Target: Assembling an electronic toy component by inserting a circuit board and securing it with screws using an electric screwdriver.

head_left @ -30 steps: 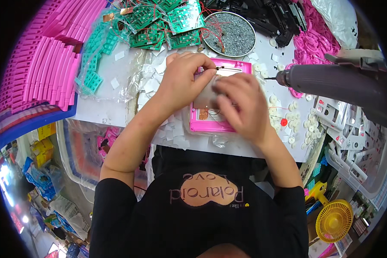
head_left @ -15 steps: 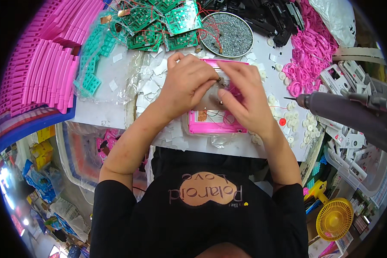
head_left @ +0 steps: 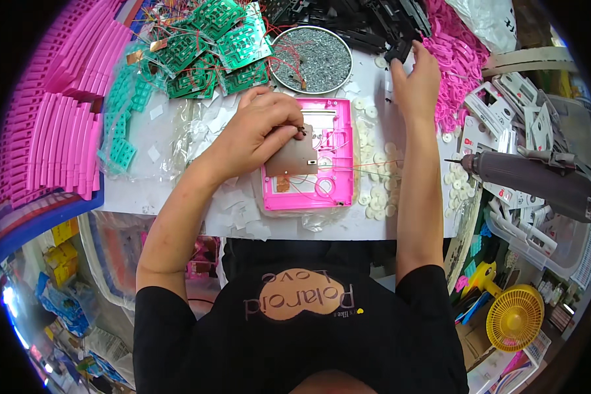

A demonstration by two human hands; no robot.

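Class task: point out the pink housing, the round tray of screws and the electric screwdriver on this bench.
pink housing (head_left: 335, 190): head view, lower right wall.
round tray of screws (head_left: 312, 59): head view, screw-filled middle.
electric screwdriver (head_left: 525, 177): head view, grey barrel.

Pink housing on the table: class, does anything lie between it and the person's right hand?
Yes. The right hand is up by the black parts, apart from the pink housing. Small white discs lie scattered on the table between them.

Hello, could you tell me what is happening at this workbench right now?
A person is assembling a pink plastic housing on a cluttered table. The left hand presses a grey board into it, while the right hand reaches up to the pile of black parts. An electric screwdriver lies at right.
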